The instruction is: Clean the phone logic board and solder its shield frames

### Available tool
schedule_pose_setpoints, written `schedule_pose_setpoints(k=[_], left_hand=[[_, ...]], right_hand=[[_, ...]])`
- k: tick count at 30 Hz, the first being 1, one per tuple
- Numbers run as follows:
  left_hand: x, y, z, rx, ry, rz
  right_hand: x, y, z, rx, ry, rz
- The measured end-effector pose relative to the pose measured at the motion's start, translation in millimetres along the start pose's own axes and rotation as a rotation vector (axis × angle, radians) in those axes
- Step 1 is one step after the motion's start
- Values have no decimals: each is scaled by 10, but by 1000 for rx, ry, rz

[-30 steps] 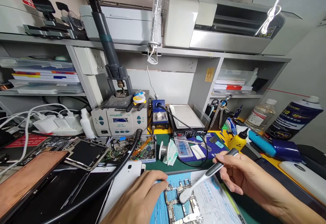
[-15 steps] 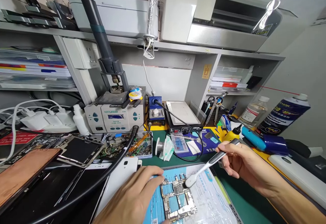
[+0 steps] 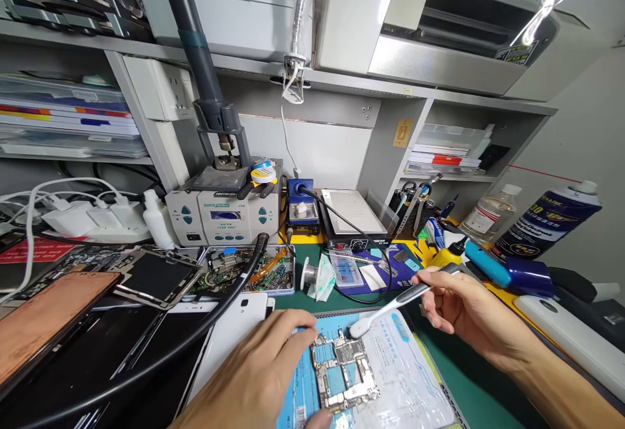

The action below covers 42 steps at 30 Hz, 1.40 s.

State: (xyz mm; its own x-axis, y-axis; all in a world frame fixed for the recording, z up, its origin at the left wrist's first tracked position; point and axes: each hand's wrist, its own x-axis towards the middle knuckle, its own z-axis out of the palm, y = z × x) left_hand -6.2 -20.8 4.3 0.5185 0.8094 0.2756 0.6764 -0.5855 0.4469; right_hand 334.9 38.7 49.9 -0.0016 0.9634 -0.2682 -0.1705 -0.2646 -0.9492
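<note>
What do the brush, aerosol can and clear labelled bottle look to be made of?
Brush: likely hard plastic; smooth white neck, dark grey grip. Aerosol can: probably metal; glossy printed cylinder. Clear labelled bottle: plastic or glass, can't tell; see-through wall.

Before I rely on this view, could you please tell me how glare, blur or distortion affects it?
In the head view, the white cord is blown out; the pale machine has bright glare; the shelf slants, suggesting wide-angle distortion; the circuit board's finest parts are too small to resolve; the brush shows no obvious motion blur.
</note>
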Motion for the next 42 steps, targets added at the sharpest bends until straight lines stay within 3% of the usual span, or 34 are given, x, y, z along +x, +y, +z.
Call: schedule_pose_setpoints(k=[20, 30, 42], left_hand=[[-4, 51, -52, 1, -25, -20], [32, 66, -64, 25, -14, -5], [95, 75, -86, 37, -36, 0]], right_hand=[[-110, 66, 195, -31, -115, 43], [-116, 74, 165, -41, -161, 10], [-91, -21, 10, -70, -77, -56]])
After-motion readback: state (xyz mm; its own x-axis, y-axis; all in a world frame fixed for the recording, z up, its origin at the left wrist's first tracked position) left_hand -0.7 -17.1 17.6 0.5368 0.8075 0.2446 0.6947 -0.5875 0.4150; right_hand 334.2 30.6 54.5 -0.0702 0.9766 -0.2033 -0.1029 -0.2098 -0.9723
